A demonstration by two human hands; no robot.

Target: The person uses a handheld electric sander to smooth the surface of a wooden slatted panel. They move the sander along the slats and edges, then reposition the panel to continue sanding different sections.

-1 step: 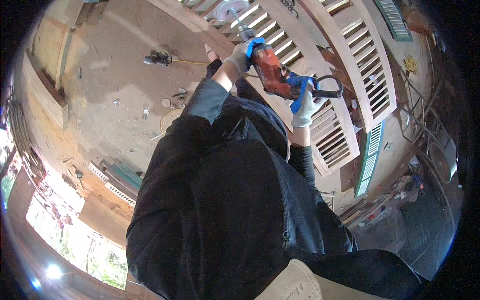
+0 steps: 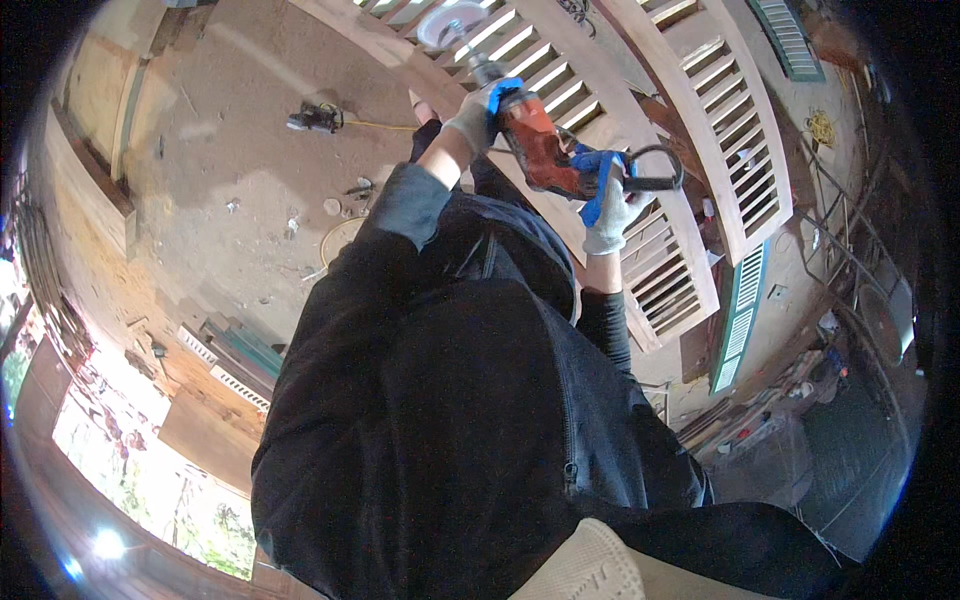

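Both my hands wear white and blue work gloves. My left hand (image 2: 478, 115) wraps round the front of a red corded power drill (image 2: 540, 145), just behind its chuck. My right hand (image 2: 615, 205) grips the drill's rear handle, where the black cord loops out. A round, pale sanding disc (image 2: 450, 25), smeared by motion, sits at the end of the drill's shaft. It is over the slats of a bare wooden louvered shutter (image 2: 590, 55); whether it touches them I cannot tell.
A second bare wooden louvered shutter (image 2: 665, 70) lies to the right, with a green shutter (image 2: 742, 310) beyond it. On the dusty floor to the left are a dark power tool (image 2: 316, 117) with a yellow cord and a wooden beam (image 2: 90, 185). Metal frames stand far right.
The drill's front end, its disc and my left hand have shifted slightly left. My right hand stays almost in place on the rear handle.
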